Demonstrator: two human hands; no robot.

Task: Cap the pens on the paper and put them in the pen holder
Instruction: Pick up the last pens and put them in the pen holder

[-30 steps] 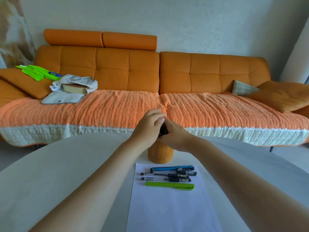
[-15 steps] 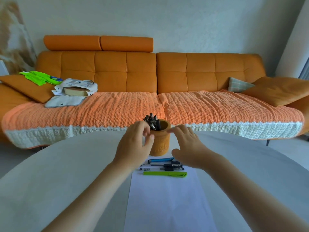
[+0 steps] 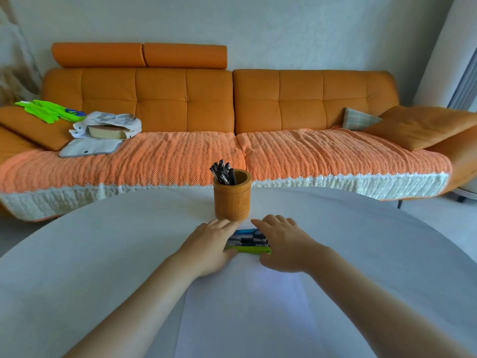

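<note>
A long orange leather sofa (image 3: 219,99) with tufted back cushions stands against a plain, pale textured wall (image 3: 258,29). Two orange cylindrical headrest bolsters (image 3: 139,55) sit on its left half. A ribbed orange knitted throw with a cream border (image 3: 322,156) covers the seat. On the left lie a bright green garment (image 3: 49,111), a white cloth bag holding a book (image 3: 108,126) and a flat grey pouch (image 3: 90,147). On the right rest a small checked cushion (image 3: 358,119) and a large orange pillow (image 3: 423,125). A white round bench (image 3: 103,241) fills the foreground under soft daylight.

pale table (image 3: 103,254), paper (image 3: 245,306), pen holder (image 3: 232,200)
</note>
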